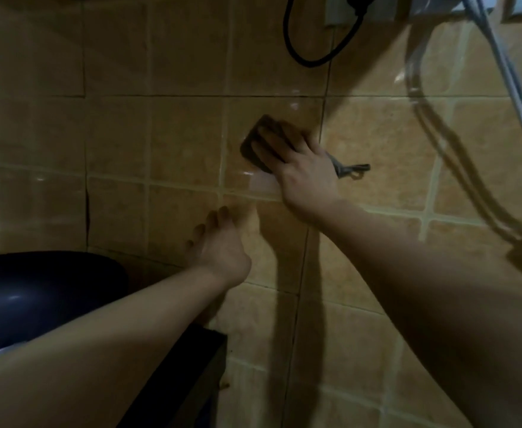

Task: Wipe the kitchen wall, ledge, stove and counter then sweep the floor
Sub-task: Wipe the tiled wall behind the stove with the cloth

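- Tan wall tiles (185, 143) with pale grout lines fill nearly your whole view, dimly lit and glossy in patches.
- Your right hand (303, 171) lies flat against the wall just right of centre, its grip spread out, straight fingers pressing a dark cloth (253, 140) onto the tile rather than curling round it.
- That cloth shows at 10 o'clock from your knuckles, and a grey tail of it sticks out at 3 o'clock from your hand.
- A wet sheen sits on the tile just below the cloth, at 6 o'clock from it.
- Your left hand (219, 245) is lower, at 7 o'clock from the right one, its grip loose with fingers extended toward the wall and holding nothing; whether the fingertips touch the tile you cannot tell.
- A dark blue rounded object (37, 288) sits at 9 o'clock, at the lower left edge.
- A black cable (293, 54) loops at 12 o'clock, and grey cords (500, 72) hang at 2 o'clock.
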### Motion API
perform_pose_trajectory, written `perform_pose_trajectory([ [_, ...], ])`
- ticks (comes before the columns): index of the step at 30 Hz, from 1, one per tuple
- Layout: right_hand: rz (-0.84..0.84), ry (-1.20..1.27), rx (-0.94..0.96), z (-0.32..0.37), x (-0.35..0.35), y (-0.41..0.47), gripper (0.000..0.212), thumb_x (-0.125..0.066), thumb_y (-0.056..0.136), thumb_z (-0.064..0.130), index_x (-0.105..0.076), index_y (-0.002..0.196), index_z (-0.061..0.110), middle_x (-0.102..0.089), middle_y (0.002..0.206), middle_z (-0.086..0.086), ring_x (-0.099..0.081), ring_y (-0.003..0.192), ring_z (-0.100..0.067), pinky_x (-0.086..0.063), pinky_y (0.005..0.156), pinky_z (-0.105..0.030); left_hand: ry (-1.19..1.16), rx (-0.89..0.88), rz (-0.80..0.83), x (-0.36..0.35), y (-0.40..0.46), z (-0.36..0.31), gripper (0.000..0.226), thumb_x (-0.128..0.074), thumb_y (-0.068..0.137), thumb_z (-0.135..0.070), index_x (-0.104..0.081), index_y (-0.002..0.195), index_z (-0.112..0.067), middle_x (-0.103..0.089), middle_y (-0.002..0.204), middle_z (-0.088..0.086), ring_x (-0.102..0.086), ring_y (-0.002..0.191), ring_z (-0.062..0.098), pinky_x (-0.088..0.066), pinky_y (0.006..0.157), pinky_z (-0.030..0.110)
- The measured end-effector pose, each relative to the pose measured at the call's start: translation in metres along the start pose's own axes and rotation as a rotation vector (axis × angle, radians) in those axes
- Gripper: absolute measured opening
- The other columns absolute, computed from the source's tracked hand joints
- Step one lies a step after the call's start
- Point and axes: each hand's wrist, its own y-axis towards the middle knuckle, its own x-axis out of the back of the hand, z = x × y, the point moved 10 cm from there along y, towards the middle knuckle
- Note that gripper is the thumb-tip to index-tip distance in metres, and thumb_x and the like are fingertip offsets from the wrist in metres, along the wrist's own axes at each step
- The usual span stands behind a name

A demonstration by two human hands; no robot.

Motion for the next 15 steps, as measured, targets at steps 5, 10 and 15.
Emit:
perform_pose_trajectory([
  [5,0.147,0.032,0.285,0.086,-0.046,-0.069,0.056,-0.030,0.092,0.029,-0.028,0.147,0.024,-0.022,0.156,-0.004,-0.014,0.144,-0.031,-0.006,0.116,-0.046,0.029,0.150,0.029,-0.026,-0.008,0.026,0.063,-0.053,0.090,-0.018,-0.020,0.142,-0.010,-0.029,0.145,0.012,-0.033,0.132,0.032,-0.033,0.105,0.040],
  [10,0.367,0.027,0.481,0.120,-0.075,-0.147,0.059,-0.036,0.097,0.029,-0.010,0.151,0.026,-0.002,0.159,-0.001,0.005,0.146,-0.027,0.012,0.113,-0.041,0.059,0.183,0.109,-0.041,-0.023,0.038,0.065,-0.055,0.091,-0.023,-0.019,0.144,-0.014,-0.029,0.146,0.010,-0.034,0.132,0.031,-0.035,0.104,0.039],
  [15,0.184,0.006,0.136,0.044,-0.031,-0.083,0.059,-0.033,0.099,0.027,-0.006,0.150,0.031,0.001,0.159,0.003,0.002,0.146,-0.023,-0.001,0.117,-0.041,0.126,0.130,0.147,-0.042,-0.026,0.030,0.067,-0.053,0.090,-0.019,-0.014,0.145,-0.016,-0.026,0.148,0.009,-0.029,0.135,0.032,-0.033,0.106,0.043],
])
